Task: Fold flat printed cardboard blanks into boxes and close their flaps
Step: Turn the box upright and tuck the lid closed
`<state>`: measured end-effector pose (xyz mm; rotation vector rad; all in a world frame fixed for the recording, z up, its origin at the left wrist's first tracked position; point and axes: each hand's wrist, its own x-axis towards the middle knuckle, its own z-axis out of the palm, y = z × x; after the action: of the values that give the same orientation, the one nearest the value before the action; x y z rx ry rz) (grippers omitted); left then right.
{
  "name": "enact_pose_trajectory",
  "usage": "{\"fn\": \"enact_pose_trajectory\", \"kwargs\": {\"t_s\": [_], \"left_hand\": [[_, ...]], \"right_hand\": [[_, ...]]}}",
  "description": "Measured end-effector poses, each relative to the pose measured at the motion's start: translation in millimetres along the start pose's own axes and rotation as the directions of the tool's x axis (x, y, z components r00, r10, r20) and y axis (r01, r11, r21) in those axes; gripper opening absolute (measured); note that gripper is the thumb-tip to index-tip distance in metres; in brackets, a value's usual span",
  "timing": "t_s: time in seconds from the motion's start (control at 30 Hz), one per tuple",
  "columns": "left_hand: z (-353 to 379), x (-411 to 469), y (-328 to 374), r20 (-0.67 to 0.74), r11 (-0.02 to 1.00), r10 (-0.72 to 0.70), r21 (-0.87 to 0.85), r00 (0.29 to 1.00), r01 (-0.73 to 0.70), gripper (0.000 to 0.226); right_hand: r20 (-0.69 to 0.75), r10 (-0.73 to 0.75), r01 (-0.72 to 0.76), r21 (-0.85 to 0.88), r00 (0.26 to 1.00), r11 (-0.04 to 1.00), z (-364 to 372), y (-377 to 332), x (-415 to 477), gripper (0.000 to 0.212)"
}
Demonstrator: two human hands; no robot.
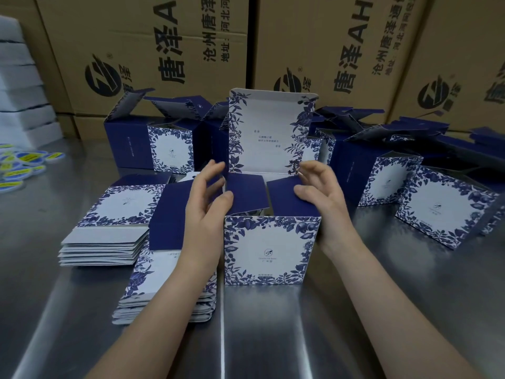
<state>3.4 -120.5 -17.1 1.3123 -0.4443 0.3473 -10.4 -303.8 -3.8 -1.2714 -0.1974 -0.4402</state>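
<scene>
A blue-and-white floral box [269, 250] stands upright on the steel table, its tall lid flap [269, 132] raised at the back. Two dark blue side flaps [246, 195] lean inward over its open top. My left hand [207, 198] is at the box's left side, fingers spread and lightly bent, thumb against the left flap. My right hand [322, 192] is at the right side, thumb pressing the right flap [284, 187], fingers loosely curved above it. Two stacks of flat blanks [109, 236] [153, 285] lie to the left, partly under my left forearm.
Several folded boxes with open flaps stand behind [153, 143] and to the right [448, 212]. Large brown cartons [169, 45] wall off the back. White foam pieces [21, 86] and yellow-blue stickers [21, 165] sit at far left. The steel table [273, 337] stretches toward me.
</scene>
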Motion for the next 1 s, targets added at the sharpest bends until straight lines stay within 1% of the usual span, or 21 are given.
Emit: {"fn": "enact_pose_trajectory", "kwargs": {"t_s": [0.1,0.2,0.27,0.3,0.37,0.43,0.5,0.57,0.6,0.63,0.7,0.8,1.0], "left_hand": [[-1.0,3.1,-1.0,0.055,0.999,-0.022,-0.025,0.998,0.023,0.062],[-1.8,4.9,-2.2,0.117,0.999,-0.021,-0.041,0.993,0.026,0.068],[-2.3,5.6,-1.7,0.125,0.998,-0.017,-0.056,0.992,0.025,0.064],[-2.4,5.8,-0.5,0.126,0.998,-0.007,-0.061,0.992,0.015,0.06],[-1.7,5.4,2.4,0.116,0.998,0.017,-0.056,0.993,-0.011,0.049],[-0.6,4.4,3.7,0.098,0.997,0.01,-0.071,0.995,-0.003,0.036],[0.7,3.3,3.6,0.092,0.995,-0.017,-0.092,0.996,0.026,0.027],[1.8,3.1,3.3,0.081,0.994,-0.036,-0.103,0.996,0.044,0.022],[2.6,2.8,4.0,0.075,0.992,-0.041,-0.118,0.996,0.05,0.022],[3.0,2.4,4.4,0.066,0.99,-0.04,-0.13,0.997,0.049,0.027],[2.7,1.6,3.0,0.058,0.989,-0.042,-0.139,0.997,0.05,0.032],[1.3,1.8,-0.4,0.05,0.992,-0.062,-0.111,0.997,0.067,0.02],[2.1,2.2,3.3,0.035,0.99,-0.088,-0.105,0.995,0.091,0.021]], "right_hand": [[-0.017,-0.023,0.022,-0.021,1.0,1.0,-1.7,-0.8,0.8,0.046],[0.012,-0.046,0.047,-0.049,0.999,0.998,-2.2,-1.4,0.4,0.049],[0.012,-0.041,0.042,-0.064,0.999,0.997,-0.3,-1.6,-0.4,0.04],[0.017,-0.036,0.037,-0.069,0.999,0.997,0.8,-1.9,-0.7,0.034],[0.016,-0.007,0.008,-0.048,1.0,0.999,0.9,-1.4,0.7,0.029],[0.018,0.031,-0.031,0.008,0.999,0.999,0.3,-2.1,2.4,0.031],[0.032,0.002,-0.002,0.023,0.999,1.0,0.3,-2.6,2.2,0.038],[0.041,-0.018,0.017,0.016,0.999,1.0,0.9,-1.5,1.8,0.036],[0.037,0.0,0.0,0.01,0.999,1.0,1.2,-1.1,1.9,0.031],[0.032,0.022,-0.023,0.005,0.999,1.0,1.1,-0.9,2.6,0.027],[0.023,0.017,-0.017,-0.023,1.0,1.0,-0.8,-0.2,3.5,0.023],[0.034,-0.031,0.033,-0.054,0.999,0.998,-2.6,0.8,1.6,0.02],[0.018,-0.014,0.015,-0.046,1.0,0.999,-0.9,1.9,-0.3,0.021]]}}
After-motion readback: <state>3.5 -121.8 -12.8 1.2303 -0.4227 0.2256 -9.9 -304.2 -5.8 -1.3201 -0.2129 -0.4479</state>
